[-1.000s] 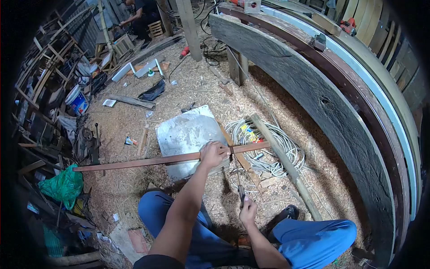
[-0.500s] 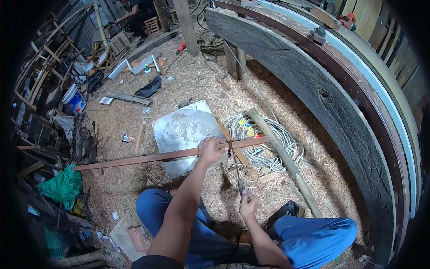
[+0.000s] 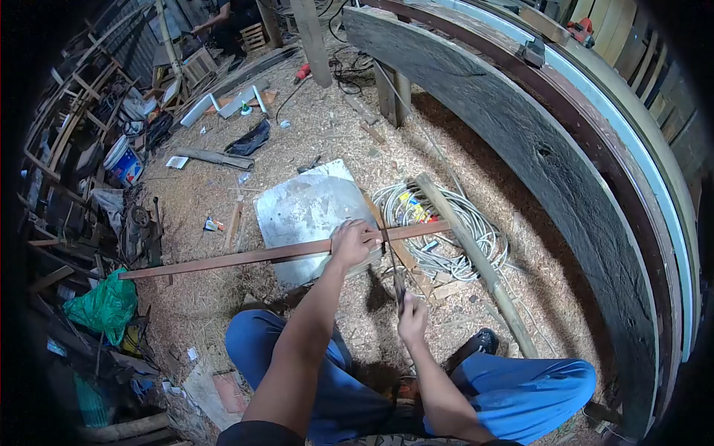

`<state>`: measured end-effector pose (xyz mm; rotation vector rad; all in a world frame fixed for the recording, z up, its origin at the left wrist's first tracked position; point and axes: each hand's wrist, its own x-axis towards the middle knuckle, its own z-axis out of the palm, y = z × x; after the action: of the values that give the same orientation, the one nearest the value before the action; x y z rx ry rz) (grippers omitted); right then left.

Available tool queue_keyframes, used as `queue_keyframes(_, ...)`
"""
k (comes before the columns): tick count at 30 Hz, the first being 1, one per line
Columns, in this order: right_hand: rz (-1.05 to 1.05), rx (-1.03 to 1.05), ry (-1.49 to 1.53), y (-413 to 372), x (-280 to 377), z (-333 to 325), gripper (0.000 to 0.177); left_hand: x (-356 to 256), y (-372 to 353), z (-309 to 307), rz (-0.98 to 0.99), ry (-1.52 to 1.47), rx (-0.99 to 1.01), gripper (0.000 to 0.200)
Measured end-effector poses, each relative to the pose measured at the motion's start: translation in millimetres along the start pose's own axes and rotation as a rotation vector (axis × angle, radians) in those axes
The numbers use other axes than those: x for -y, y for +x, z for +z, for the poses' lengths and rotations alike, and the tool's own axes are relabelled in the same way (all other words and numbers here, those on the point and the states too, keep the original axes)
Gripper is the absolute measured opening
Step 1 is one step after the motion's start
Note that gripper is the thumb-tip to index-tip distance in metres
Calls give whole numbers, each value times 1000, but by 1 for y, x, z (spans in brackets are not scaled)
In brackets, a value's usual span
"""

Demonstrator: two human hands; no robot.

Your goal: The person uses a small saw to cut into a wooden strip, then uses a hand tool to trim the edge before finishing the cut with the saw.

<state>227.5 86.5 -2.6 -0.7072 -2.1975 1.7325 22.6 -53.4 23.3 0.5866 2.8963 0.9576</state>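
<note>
A long reddish wooden strip (image 3: 223, 262) lies across a pale, scuffed flat-topped block (image 3: 301, 210). My left hand (image 3: 351, 241) is closed over the strip, pressing it near the block's right edge. Gripped in my right hand (image 3: 413, 321) is the handle of a handsaw (image 3: 394, 269). Its thin blade crosses the strip just right of my left fingers; how deep it sits in the wood is too small to tell. The strip's right end reaches over a coil of grey cable (image 3: 487, 241) to a round pole (image 3: 476, 260).
Sawdust and offcuts cover the ground. A big dark plank (image 3: 520, 126) stands on edge along the right. A green plastic bag (image 3: 104, 308) lies at the strip's left end, near piled scrap. Another person (image 3: 223, 26) sits at the far left back.
My right hand and the saw have moved a little forward, away from my body, along the cut. My left hand and the strip stay in place.
</note>
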Motion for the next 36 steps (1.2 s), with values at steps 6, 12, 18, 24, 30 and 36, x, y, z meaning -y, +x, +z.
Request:
queue_keyframes(6,49,72,60,-32,-37,-15,54,3,1,0,-13,-17,2,21)
queue_keyframes(12,1,-20,-1,-13,-38,3,57,6,0,6,-17,5,6,23)
queue_keyframes(18,-27,36,54,-28,-43,-6,62,4,-3,1,-19,-31,13,21)
queue_keyframes(24,-38,5,-25,-31,-39,-6,54,3,0,4,-18,-24,3,22)
queue_keyframes(30,-5,-28,101,-9,-36,4,53,6,-2,3,-9,-17,4,22)
queue_keyframes(36,-46,22,55,-35,-48,-11,58,3,2,6,-28,-22,15,23)
